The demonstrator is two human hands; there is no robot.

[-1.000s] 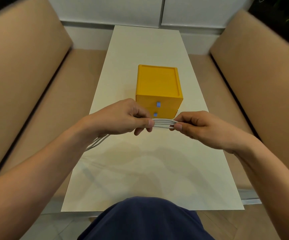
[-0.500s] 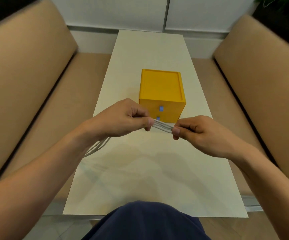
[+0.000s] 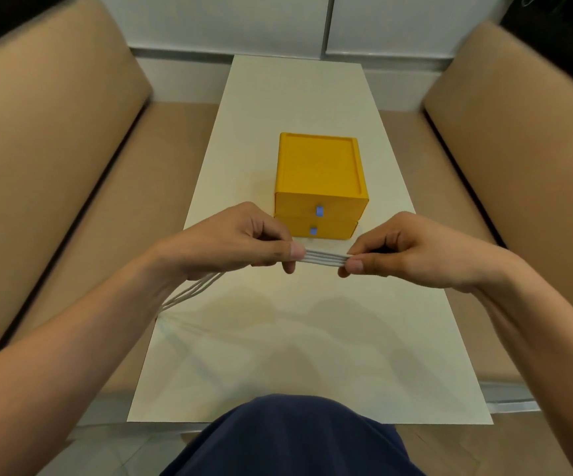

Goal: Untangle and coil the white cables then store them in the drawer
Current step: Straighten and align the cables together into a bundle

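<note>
Left hand and right hand raised over the near half of the bench, each pinching the white cables between thumb and curled fingers. Short flat band of several strands stretched side by side between the two pinches. More strands trailing out under the left wrist toward the bench's left edge (ends hidden behind the forearm).

Probably light, limp and smooth-jacketed, so likely to spring or slide out of a loose coil. Best taken across all strands at once, thumb on top, loops pinned at one crossing point. No knot visible in the stretched span; elsewhere impossible to tell.

Bare bench surface below and ahead of the hands, room enough for laying a coil down. Just beyond the knuckles, yellow drawer unit, both drawers closed, small blue knobs facing the person. One hand to be freed before opening either, by this reading.

Narrow bench, long edges close on both sides, tan cushioned seats flanking. Dangling strands liable to slip off the left edge. White wall at the far end.
</note>
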